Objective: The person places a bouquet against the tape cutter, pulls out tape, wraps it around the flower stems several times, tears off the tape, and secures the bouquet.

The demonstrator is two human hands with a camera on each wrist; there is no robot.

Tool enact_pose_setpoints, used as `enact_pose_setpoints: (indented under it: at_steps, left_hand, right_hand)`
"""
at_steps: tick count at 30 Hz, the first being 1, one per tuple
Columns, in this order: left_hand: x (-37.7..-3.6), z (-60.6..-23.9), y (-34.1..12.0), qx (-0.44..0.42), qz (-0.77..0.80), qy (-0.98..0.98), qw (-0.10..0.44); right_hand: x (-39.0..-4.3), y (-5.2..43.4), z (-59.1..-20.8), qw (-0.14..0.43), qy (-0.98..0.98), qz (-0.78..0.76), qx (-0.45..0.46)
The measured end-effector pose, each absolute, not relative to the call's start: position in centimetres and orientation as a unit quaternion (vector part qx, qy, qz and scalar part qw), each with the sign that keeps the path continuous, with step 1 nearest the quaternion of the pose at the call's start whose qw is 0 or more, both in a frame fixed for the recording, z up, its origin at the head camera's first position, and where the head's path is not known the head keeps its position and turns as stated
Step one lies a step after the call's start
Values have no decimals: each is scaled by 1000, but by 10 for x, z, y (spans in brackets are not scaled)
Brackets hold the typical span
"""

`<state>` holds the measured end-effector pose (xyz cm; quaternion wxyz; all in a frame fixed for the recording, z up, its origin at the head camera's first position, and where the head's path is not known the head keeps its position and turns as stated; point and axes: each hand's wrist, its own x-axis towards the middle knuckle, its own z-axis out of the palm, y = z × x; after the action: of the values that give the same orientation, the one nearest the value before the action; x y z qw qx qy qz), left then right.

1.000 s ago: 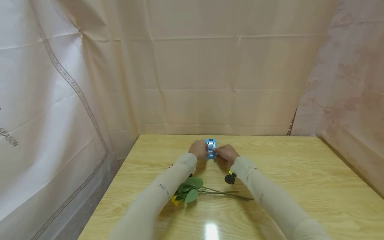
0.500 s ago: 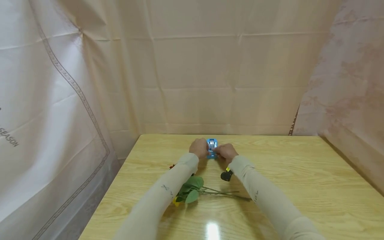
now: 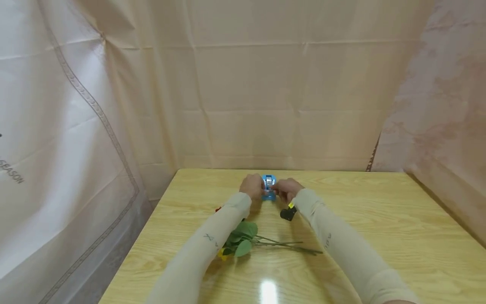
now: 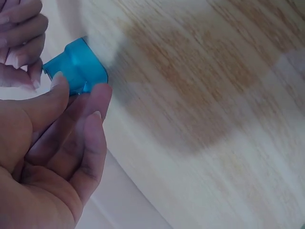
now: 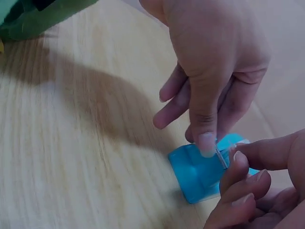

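A small blue tape dispenser [image 3: 268, 195] stands near the far edge of the wooden table. My left hand [image 3: 252, 187] grips it from the left, its thumb on the blue body [image 4: 88, 64] and fingers along the side. From the right, my right hand [image 3: 287, 189] reaches to the dispenser's front. In the right wrist view, its thumb and forefinger pinch together right at the metal cutting edge [image 5: 221, 159], where the end of the tape lies. The clear tape is hard to make out between the fingertips. My left thumb presses beside that edge.
Artificial flowers with green leaves [image 3: 243, 240] and long stems [image 3: 288, 245] lie nearer me, partly under my left sleeve. A yellow bloom [image 3: 222, 254] and a bit of red [image 3: 218, 209] show beside it. A beige curtain [image 3: 243, 105] hangs behind the table [image 3: 379, 223].
My right wrist has turned and lifted slightly, its fingertips staying at the dispenser's front. My left hand keeps its grip, and the dispenser has hardly moved.
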<state>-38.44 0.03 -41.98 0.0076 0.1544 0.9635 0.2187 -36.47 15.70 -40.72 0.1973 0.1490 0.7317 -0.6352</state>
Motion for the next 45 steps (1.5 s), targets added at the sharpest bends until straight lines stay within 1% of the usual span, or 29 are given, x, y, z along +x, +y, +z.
enact_pose_setpoints:
  at_steps: [3, 11, 19, 26, 31, 34, 40, 45]
  left_hand:
    - [-382, -418, 3, 164, 215, 962, 17]
    - [-383, -418, 4, 166, 193, 967, 5]
    - [-384, -420, 2, 179, 197, 964, -1]
    - [-382, -419, 3, 168, 206, 964, 21]
    - [-386, -420, 5, 168, 209, 963, 16]
    - [-388, -420, 5, 170, 203, 964, 14]
    - [-393, -425, 8, 184, 174, 967, 10]
    - [-395, -428, 10, 206, 141, 968, -11]
  right_hand:
    - [-363, 160, -412, 207, 728, -635, 157]
    - [-352, 161, -411, 237, 745, -612, 122]
    - [-340, 162, -407, 242, 751, -606, 104]
    - [-326, 165, -407, 263, 744, -608, 88]
    - [-318, 165, -411, 287, 714, -632, 90]
    - [-314, 166, -414, 289, 709, -637, 87]
    - [-307, 171, -418, 272, 709, -644, 92]
    - [-300, 172, -421, 285, 704, -644, 91]
